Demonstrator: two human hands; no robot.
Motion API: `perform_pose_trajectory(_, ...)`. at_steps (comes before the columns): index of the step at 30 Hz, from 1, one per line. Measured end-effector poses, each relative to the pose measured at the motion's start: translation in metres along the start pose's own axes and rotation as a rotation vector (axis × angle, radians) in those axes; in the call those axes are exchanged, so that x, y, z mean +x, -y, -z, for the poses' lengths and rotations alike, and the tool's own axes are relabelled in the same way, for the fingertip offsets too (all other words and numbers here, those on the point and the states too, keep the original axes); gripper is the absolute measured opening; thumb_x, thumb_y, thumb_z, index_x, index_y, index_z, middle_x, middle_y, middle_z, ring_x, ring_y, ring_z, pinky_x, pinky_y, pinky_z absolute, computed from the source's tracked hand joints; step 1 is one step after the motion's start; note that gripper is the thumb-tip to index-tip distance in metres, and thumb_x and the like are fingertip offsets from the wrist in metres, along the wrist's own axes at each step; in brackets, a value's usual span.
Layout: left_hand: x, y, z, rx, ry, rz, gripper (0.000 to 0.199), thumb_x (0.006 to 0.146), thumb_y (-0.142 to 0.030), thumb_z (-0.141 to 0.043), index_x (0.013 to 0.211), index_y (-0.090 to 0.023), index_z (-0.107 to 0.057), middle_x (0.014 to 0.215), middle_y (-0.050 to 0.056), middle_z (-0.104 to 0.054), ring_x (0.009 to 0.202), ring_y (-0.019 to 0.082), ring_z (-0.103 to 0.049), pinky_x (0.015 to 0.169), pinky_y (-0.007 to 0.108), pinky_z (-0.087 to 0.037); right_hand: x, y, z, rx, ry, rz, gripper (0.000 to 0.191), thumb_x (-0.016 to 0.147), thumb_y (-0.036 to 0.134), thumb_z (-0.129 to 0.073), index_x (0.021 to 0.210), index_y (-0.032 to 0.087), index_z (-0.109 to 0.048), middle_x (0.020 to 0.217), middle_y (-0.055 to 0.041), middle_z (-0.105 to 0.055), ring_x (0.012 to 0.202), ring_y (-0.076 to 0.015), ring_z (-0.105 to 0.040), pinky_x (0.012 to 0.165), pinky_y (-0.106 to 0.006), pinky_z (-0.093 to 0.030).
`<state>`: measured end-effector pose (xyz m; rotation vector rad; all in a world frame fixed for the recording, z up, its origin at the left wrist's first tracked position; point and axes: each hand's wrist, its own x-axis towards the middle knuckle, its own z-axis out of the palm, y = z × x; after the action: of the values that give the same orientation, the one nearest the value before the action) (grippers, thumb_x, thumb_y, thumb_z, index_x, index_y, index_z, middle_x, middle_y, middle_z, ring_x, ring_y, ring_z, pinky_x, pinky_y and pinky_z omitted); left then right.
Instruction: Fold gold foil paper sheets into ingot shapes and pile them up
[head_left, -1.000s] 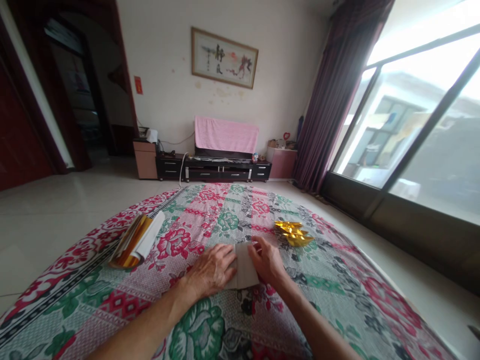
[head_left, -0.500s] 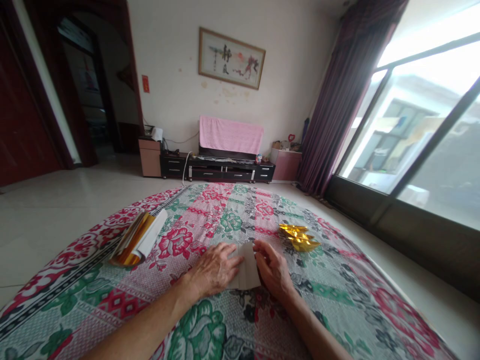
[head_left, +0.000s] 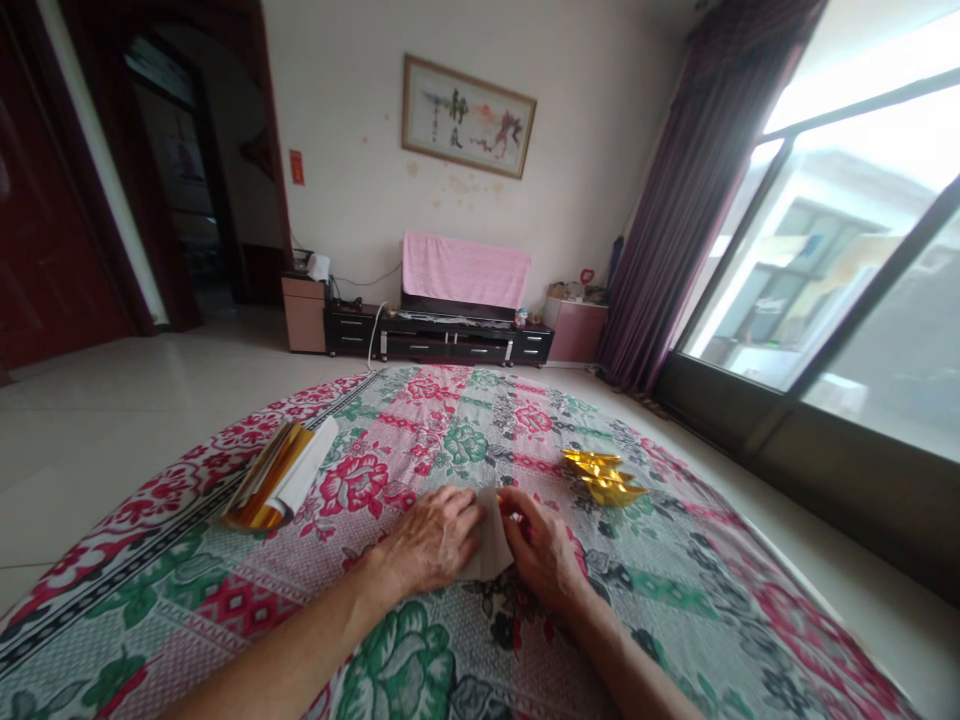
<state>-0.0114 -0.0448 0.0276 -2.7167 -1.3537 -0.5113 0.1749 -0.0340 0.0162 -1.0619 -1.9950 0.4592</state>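
A small sheet of paper [head_left: 491, 548], pale side up, lies on the flowered tablecloth [head_left: 465, 445] between my two hands. My left hand [head_left: 439, 535] rests over the sheet's left part, its bent fingers close together and pressing it down. At the right edge, my right hand [head_left: 544, 545] pinches the paper between thumb and fingers, and a glint of gold shows by the fingertips. Folded gold paper pieces [head_left: 606, 478] with pointed ends sit to the right, beyond my right hand. Further left lies a curled stack of gold and white paper sheets [head_left: 281, 478].
Across the floor stands a low black cabinet [head_left: 442, 345] with a pink cloth [head_left: 466, 268] draped above it. A framed picture [head_left: 469, 117] hangs on the wall. Purple curtains [head_left: 667, 210] and a large window [head_left: 825, 270] are at the right, a dark doorway [head_left: 187, 180] at the left.
The sheet's right edge has come inward over the sheet, so less pale paper shows. My right hand has shifted slightly and its pinch is tighter; the left fingers have drawn closer together.
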Motion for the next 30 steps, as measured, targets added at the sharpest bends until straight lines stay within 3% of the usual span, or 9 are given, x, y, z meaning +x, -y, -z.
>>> perform_pose_trajectory(4,0.000,-0.001,0.001,-0.019,0.014,0.004,0.030,0.089,-0.031,-0.040,0.113,-0.021,-0.055,0.106,0.007,-0.056,0.105,0.021,-0.048,0.093,0.035,-0.041,0.000,0.001,-0.002,-0.061,0.011,0.018,0.028,0.080,0.016,-0.049,0.107,0.022,-0.056,0.099,-0.0031,-0.065,0.079,-0.0149,-0.061,0.070,-0.024,-0.046)
perform_pose_trajectory(9,-0.001,-0.004,0.006,-0.004,0.013,0.000,0.028,0.089,-0.030,-0.040,0.112,-0.025,-0.057,0.111,0.007,-0.054,0.110,0.022,-0.045,0.094,0.037,-0.041,0.001,0.003,0.001,-0.089,0.005,0.018,0.029,0.081,0.015,-0.046,0.107,0.021,-0.055,0.099,-0.0041,-0.063,0.063,-0.0116,-0.056,0.062,-0.023,-0.045)
perform_pose_trajectory(13,-0.001,-0.003,0.006,0.001,0.016,-0.006,0.028,0.089,-0.030,-0.040,0.110,-0.026,-0.057,0.112,0.006,-0.054,0.107,0.022,-0.046,0.091,0.038,-0.042,0.002,0.007,0.003,-0.084,0.024,-0.004,0.027,0.082,0.017,-0.045,0.106,0.021,-0.056,0.095,-0.0035,-0.063,0.061,-0.0115,-0.055,0.059,-0.022,-0.043)
perform_pose_trajectory(21,0.000,-0.001,0.002,-0.048,-0.011,-0.011,0.027,0.090,-0.029,-0.038,0.106,-0.021,-0.058,0.111,0.007,-0.057,0.106,0.021,-0.049,0.092,0.036,-0.041,0.003,0.010,0.003,-0.093,0.131,0.053,0.027,0.082,0.017,-0.048,0.107,0.022,-0.056,0.101,-0.0038,-0.063,0.089,-0.0167,-0.058,0.081,-0.028,-0.044)
perform_pose_trajectory(27,-0.001,0.001,-0.002,-0.153,-0.062,0.039,0.028,0.086,-0.027,-0.045,0.111,-0.018,-0.052,0.113,0.008,-0.058,0.108,0.021,-0.050,0.095,0.036,-0.041,0.003,0.012,0.003,-0.110,0.157,0.107,0.025,0.082,0.016,-0.048,0.104,0.021,-0.058,0.102,-0.0054,-0.062,0.093,-0.0178,-0.057,0.084,-0.030,-0.043)
perform_pose_trajectory(30,-0.002,0.004,-0.007,-0.208,-0.085,0.083,0.039,0.082,-0.026,-0.048,0.120,-0.018,-0.045,0.119,0.008,-0.056,0.111,0.021,-0.049,0.097,0.037,-0.041,0.002,0.013,0.003,-0.134,0.160,0.113,0.023,0.081,0.016,-0.049,0.101,0.021,-0.058,0.101,-0.0053,-0.061,0.092,-0.0176,-0.056,0.085,-0.031,-0.043)
